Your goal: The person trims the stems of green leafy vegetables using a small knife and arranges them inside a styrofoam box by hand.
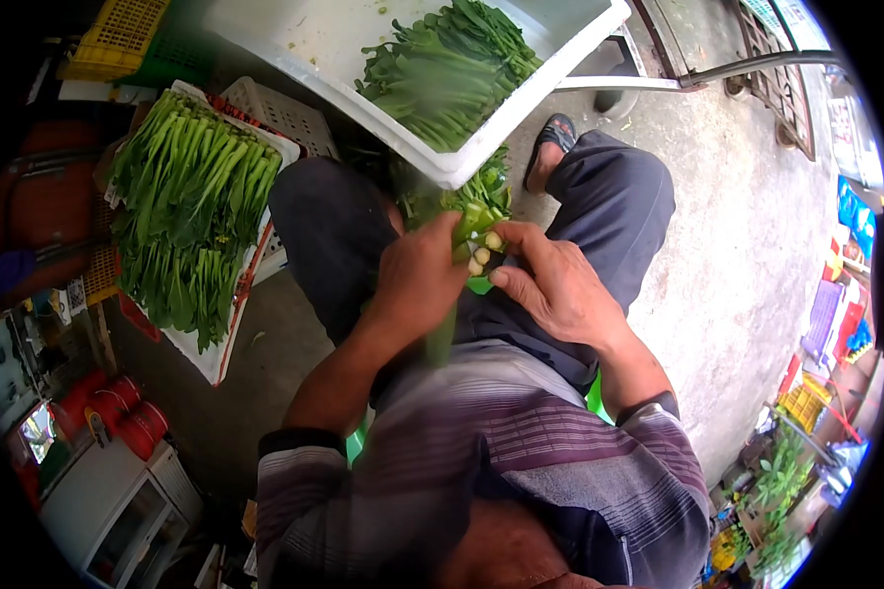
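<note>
My left hand (422, 270) is closed around a few green leafy vegetable stems (477, 218), with their pale, round cut ends (479, 257) pointing toward my right hand. Long leaves hang blurred below my left wrist. My right hand (558, 285) is curled at those cut ends, index finger touching one and thumb just below. Whether a small blade sits between its fingers is hidden. Beneath the hands and between my knees are more loose leafy greens (489, 187).
Ahead, a white foam box (314, 59) holds a pile of greens (447, 74), its corner close above my hands. At left, bundled stems (192, 206) fill a white crate (216, 358). A metal frame (756, 64) stands at upper right on the concrete floor (737, 236).
</note>
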Demonstrator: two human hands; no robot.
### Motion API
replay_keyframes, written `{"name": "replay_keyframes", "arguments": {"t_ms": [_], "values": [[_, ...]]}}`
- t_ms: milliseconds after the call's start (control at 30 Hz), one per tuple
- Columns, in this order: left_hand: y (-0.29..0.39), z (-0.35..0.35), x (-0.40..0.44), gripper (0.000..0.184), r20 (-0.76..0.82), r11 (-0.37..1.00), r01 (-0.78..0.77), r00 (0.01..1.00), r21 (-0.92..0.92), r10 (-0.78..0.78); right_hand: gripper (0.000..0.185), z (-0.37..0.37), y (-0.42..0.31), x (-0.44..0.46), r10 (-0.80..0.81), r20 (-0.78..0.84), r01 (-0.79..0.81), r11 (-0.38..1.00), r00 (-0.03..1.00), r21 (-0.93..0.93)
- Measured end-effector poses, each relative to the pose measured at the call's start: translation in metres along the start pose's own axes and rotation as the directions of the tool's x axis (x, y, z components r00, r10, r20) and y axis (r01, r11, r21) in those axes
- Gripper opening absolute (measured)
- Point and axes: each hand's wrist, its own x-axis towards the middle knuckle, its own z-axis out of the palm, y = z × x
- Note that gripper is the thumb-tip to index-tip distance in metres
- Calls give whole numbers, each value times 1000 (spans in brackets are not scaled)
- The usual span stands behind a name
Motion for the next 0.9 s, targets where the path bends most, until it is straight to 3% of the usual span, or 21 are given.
{"name": "replay_keyframes", "arguments": {"t_ms": [567,767,900], "values": [[-2,1,-3,42,-12,1000,14,1000,13,-14,30,-1,7,0,73,31,-76,993,997,95],[-4,1,-3,43,-47,998,-16,999,61,19,33,3,24,-3,19,42,-29,969,999,244],[-5,1,-2,42,-75,992,-74,994,101,82,35,-6,20,-4,168,125,-201,922,978,330]]}}
